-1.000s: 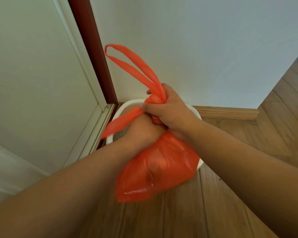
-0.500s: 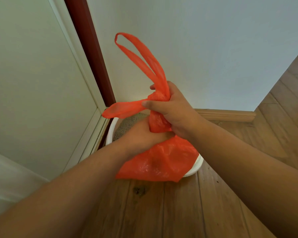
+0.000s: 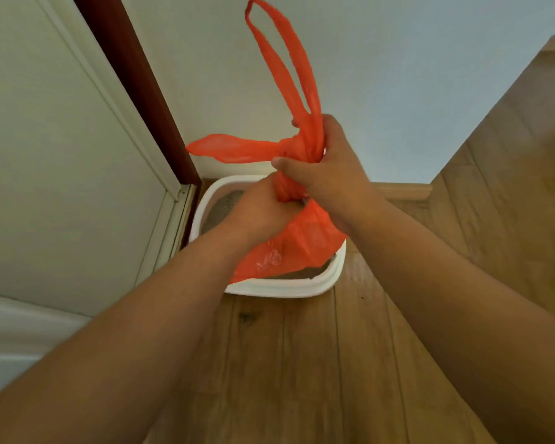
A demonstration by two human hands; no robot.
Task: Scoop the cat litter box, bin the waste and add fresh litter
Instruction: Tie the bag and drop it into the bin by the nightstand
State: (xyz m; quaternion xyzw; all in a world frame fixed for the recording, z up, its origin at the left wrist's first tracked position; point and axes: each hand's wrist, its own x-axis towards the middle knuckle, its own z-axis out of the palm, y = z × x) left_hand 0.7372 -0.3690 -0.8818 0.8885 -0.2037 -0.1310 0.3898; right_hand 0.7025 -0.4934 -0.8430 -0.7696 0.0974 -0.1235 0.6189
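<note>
Orange plastic waste bag (image 3: 289,248) hangs just above a white litter box (image 3: 282,286) set on the wooden floor (image 3: 302,363) in a corner, beside a door frame (image 3: 135,81) and a pale wall (image 3: 398,75). A person's right hand (image 3: 330,174) is clenched round the gathered neck of the bag, with one long handle loop (image 3: 285,65) standing up out of the fist and the other handle (image 3: 234,149) trailing out to the left. The left hand (image 3: 260,209) grips the twisted neck from below, its fingers curled out of sight behind the plastic. Grey litter (image 3: 221,209) shows in the far left of the box. By the look of it the scooping is done and the bag is being tied off. A good knot would call for holding the twist tight low on the neck while the handles are crossed and drawn snug, keeping the load over the box in case of spills.
</note>
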